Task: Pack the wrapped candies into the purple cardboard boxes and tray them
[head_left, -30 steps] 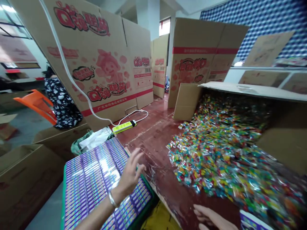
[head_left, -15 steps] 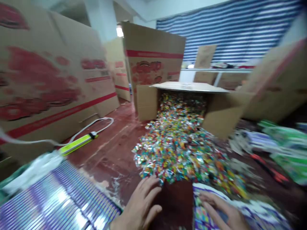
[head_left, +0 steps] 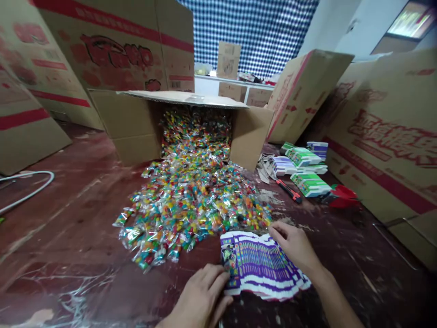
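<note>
A fanned row of flat purple-and-white printed packets (head_left: 262, 262) lies on the dark red floor in front of me. My left hand (head_left: 201, 294) rests at the row's left end, fingers stretched out and touching its edge. At the upper right edge of the row is my right hand (head_left: 295, 248), fingers loosely bent and touching the packets without a visible grip. Just beyond them spreads a heap of small clear-wrapped colourful candies (head_left: 191, 196). It spills from a cardboard box (head_left: 131, 127) lying on its side with its flaps open.
To the right lie stacks of green-and-white and purple packets (head_left: 309, 182), a red-and-black box cutter (head_left: 289, 191) and a red object (head_left: 343, 196). Large printed cartons (head_left: 392, 132) stand on both sides. A white cable (head_left: 30, 173) runs along the floor at left.
My view has swung right, so the packet bundle and yellow-green power strip at left have gone out of sight. My right hand has shifted to the fanned row's upper right edge.
</note>
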Available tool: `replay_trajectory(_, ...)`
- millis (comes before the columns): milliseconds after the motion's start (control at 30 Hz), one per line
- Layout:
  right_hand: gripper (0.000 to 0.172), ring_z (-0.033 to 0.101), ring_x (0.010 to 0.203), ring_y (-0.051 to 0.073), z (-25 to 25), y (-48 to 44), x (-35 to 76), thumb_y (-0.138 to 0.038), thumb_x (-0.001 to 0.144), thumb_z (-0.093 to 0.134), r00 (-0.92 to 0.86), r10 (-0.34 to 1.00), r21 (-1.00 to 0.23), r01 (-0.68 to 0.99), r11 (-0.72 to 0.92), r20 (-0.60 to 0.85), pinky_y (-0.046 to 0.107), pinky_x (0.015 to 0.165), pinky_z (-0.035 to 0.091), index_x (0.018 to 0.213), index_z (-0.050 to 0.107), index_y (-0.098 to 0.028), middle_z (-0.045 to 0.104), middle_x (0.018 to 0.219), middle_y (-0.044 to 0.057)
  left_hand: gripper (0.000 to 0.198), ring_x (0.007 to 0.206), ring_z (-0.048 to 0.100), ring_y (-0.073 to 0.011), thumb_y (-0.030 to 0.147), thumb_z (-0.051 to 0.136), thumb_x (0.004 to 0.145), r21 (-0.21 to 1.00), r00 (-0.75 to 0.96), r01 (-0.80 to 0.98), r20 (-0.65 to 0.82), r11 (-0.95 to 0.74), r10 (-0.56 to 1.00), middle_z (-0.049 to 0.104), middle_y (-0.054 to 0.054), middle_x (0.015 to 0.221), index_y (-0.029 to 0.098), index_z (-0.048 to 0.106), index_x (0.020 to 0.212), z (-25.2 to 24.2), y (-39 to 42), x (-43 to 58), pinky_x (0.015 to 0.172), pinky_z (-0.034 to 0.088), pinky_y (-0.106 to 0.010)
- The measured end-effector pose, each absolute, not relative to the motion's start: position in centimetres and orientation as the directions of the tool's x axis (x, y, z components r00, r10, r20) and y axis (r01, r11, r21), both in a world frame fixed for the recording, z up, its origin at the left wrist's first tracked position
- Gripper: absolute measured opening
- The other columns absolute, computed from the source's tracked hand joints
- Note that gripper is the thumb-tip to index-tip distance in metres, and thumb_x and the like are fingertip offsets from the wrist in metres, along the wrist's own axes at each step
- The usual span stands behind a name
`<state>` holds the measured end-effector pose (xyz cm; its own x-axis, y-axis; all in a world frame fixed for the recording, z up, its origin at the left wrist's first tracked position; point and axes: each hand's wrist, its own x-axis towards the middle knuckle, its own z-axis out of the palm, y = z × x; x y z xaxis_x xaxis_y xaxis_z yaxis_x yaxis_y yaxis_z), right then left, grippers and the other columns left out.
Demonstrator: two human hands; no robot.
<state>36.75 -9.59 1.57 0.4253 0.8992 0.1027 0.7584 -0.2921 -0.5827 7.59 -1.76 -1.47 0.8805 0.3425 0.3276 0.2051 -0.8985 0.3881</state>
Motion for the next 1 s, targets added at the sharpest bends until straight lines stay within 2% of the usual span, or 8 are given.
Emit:
replay_trajectory(133,0.025,0.064,0.076,0.018,0.8,-8.3,33.7,-0.028,0.096,0.048,0.270,0.958,-0.596,0.786,-0.163,0.094,0.027,0.071,0.046,0.084,0.069,-0.021,0.068,0.081,0.001,0.033,0.104,0.065,-0.0275,0.032,0.060,0.091,0.344,0.894,0.216,0.306,-0.914,0.326,0.069,-0.010,0.122,0.022,0.060,0.122,-2.6,-2.2,8.2,0.087,0.058,-0.040)
replay_trajectory(333,0.020,0.058,0.091,0.023,-0.4,-4.6,29.7,-0.023,0.095,0.053,0.112,0.979,-0.411,0.911,-0.032,0.171,0.035,0.084,0.046,0.094,0.072,-0.024,0.061,0.092,0.005,0.035,0.113,0.060,-0.0239,0.032,0.055,0.095,0.277,0.898,0.170,0.352,-0.946,0.264,0.067,-0.008,0.127,0.022,0.056,0.129,-3.5,-2.4,7.7,0.096,0.049,-0.038)
replay_trajectory(433,0.013,0.056,0.094,0.026,-0.8,-3.4,28.8,-0.024,0.092,0.059,0.078,0.984,-0.404,0.915,-0.007,0.160,0.039,0.086,0.045,0.092,0.073,-0.024,0.061,0.094,0.006,0.038,0.114,0.059,-0.0247,0.035,0.054,0.096,0.274,0.903,0.167,0.342,-0.947,0.259,0.067,-0.009,0.127,0.021,0.055,0.131,-3.6,-2.6,7.3,0.099,0.045,-0.041)
replay_trajectory(567,0.009,0.056,0.095,0.026,-1.3,-3.0,28.3,-0.020,0.088,0.064,0.058,0.987,-0.451,0.892,0.016,0.150,0.040,0.086,0.045,0.090,0.072,-0.024,0.062,0.096,0.007,0.040,0.119,0.058,-0.0274,0.036,0.055,0.095,0.322,0.915,0.192,0.283,-0.927,0.288,0.063,-0.010,0.133,0.022,0.053,0.133,-3.4,-2.8,7.0,0.102,0.045,-0.045)
replay_trajectory(733,0.011,0.057,0.094,0.023,-1.2,-3.4,28.7,-0.017,0.087,0.063,0.071,0.987,-0.559,0.829,0.021,0.143,0.036,0.087,0.044,0.078,0.067,-0.022,0.063,0.094,0.004,0.039,0.124,0.057,-0.0304,0.026,0.058,0.092,0.407,0.920,0.206,0.230,-0.890,0.318,0.060,-0.014,0.137,0.020,0.054,0.130,-3.6,-3.2,6.4,0.106,0.045,-0.049)
replay_trajectory(833,0.016,0.058,0.073,0.016,-0.3,-3.8,28.7,-0.024,0.093,0.056,0.099,0.990,-0.640,0.768,-0.010,0.103,0.027,0.068,0.046,0.077,0.059,-0.020,0.060,0.076,0.000,0.053,0.129,0.053,-0.0306,0.028,0.058,0.091,0.523,0.852,0.292,0.238,-0.801,0.466,0.053,-0.018,0.143,0.019,0.042,0.141,-3.7,-3.3,6.2,0.105,0.049,-0.046)
replay_trajectory(900,0.020,0.051,0.059,0.013,0.6,-4.1,28.2,-0.029,0.097,0.050,0.130,0.989,-0.706,0.707,-0.048,0.063,0.023,0.054,0.040,0.079,0.054,-0.020,0.053,0.064,-0.004,0.069,0.132,0.051,-0.0313,0.036,0.059,0.091,0.609,0.764,0.360,0.242,-0.707,0.598,0.048,-0.021,0.146,0.017,0.026,0.149,-3.3,-3.1,6.3,0.104,0.049,-0.046)
replay_trajectory(1000,0.025,0.044,0.054,0.011,1.8,-4.2,26.5,-0.036,0.095,0.052,0.231,0.973,-0.850,0.513,-0.119,0.003,0.021,0.050,0.034,0.076,0.050,-0.020,0.046,0.059,-0.006,0.089,0.130,0.052,-0.0343,0.046,0.066,0.085,0.693,0.687,0.395,0.214,-0.604,0.695,0.050,-0.022,0.144,0.017,0.016,0.153,-2.1,-2.8,6.7,0.105,0.048,-0.050)
